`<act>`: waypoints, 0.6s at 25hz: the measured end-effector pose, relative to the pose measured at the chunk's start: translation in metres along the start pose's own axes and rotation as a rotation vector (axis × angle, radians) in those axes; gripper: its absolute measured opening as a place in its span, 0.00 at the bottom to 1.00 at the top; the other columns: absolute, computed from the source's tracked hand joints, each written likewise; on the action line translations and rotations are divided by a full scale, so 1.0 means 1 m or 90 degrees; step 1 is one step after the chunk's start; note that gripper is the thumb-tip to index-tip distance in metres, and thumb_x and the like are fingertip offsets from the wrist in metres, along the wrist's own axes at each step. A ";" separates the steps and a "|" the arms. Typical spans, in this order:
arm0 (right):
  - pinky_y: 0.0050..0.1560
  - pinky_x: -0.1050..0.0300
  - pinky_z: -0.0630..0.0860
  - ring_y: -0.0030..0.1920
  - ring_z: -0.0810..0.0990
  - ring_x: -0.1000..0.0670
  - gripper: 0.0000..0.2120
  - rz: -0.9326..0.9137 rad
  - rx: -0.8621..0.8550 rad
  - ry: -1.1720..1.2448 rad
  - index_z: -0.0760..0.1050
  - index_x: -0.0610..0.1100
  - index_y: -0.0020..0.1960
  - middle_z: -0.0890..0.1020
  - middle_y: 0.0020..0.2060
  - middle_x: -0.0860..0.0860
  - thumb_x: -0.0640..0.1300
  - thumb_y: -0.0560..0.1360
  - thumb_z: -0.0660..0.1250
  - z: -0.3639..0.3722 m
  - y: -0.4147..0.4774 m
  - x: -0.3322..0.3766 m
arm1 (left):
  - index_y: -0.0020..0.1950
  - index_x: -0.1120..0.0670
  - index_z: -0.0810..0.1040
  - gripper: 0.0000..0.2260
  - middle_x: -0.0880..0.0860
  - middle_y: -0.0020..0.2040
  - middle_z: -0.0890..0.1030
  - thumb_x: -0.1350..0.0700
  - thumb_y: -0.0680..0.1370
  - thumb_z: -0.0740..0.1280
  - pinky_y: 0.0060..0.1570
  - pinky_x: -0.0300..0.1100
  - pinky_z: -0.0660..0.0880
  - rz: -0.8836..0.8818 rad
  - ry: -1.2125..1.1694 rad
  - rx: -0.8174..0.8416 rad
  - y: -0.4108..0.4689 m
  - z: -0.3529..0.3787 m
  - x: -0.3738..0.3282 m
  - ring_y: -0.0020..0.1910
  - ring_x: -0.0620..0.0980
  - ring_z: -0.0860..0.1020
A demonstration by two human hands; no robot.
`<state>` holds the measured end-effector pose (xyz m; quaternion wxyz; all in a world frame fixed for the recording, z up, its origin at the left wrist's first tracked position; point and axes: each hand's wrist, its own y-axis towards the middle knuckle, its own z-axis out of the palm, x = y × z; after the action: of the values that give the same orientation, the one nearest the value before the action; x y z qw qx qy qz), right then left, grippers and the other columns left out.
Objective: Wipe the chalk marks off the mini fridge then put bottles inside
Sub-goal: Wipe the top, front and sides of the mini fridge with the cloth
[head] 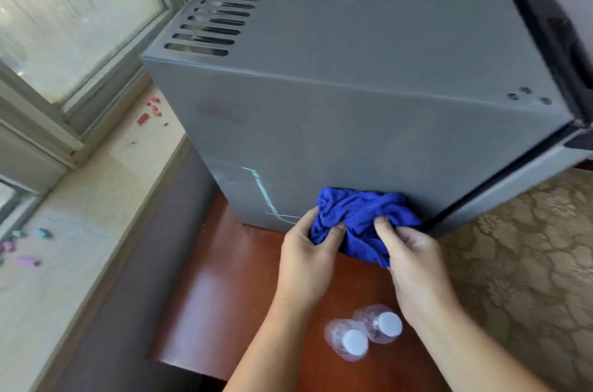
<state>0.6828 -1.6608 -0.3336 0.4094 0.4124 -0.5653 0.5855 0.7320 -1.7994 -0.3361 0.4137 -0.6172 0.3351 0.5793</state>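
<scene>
Both hands, left hand [308, 250] and right hand [414, 260], pinch a soft, bunched cloth [359, 218] against the fridge [369, 141] side, beside chalk marks [261, 189]. Two light, likely slippery bottles [362, 332] stand on the counter [224, 295]; grip their bodies.

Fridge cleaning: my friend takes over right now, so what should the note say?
Left hand and right hand: both grip the bunched blue cloth, which is against the lower side of the grey mini fridge.
Done: the side near the cloth looks clean.
Left: light chalk lines just left of the cloth, and a faint reddish smudge higher up.
Then: the two bottles stand on the wooden table; put them inside. The door looks shut.
</scene>
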 end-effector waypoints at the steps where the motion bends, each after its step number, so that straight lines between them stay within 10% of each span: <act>1: 0.42 0.49 0.70 0.39 0.75 0.48 0.35 0.004 0.015 -0.003 0.79 0.33 0.39 0.82 0.32 0.39 0.68 0.64 0.74 0.025 -0.002 -0.001 | 0.55 0.45 0.86 0.12 0.44 0.52 0.90 0.61 0.80 0.70 0.55 0.38 0.81 0.014 0.015 -0.029 0.005 -0.022 -0.001 0.54 0.42 0.87; 6: 0.52 0.29 0.79 0.53 0.85 0.33 0.37 0.019 0.130 0.020 0.77 0.23 0.45 0.80 0.52 0.23 0.61 0.67 0.74 0.158 -0.014 0.008 | 0.60 0.49 0.85 0.13 0.43 0.53 0.89 0.64 0.80 0.69 0.52 0.31 0.78 0.079 0.047 -0.208 0.035 -0.134 -0.023 0.53 0.37 0.85; 15: 0.59 0.39 0.81 0.52 0.88 0.44 0.08 0.090 0.142 0.027 0.87 0.38 0.45 0.90 0.46 0.41 0.43 0.77 0.74 0.179 -0.012 0.003 | 0.59 0.46 0.82 0.09 0.47 0.52 0.88 0.52 0.82 0.64 0.57 0.58 0.82 -0.094 0.082 -0.242 0.037 -0.138 0.015 0.53 0.48 0.86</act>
<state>0.6965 -1.8389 -0.3229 0.3306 0.4020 -0.5159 0.6804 0.7612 -1.9386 -0.3579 0.3093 -0.7426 0.1994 0.5596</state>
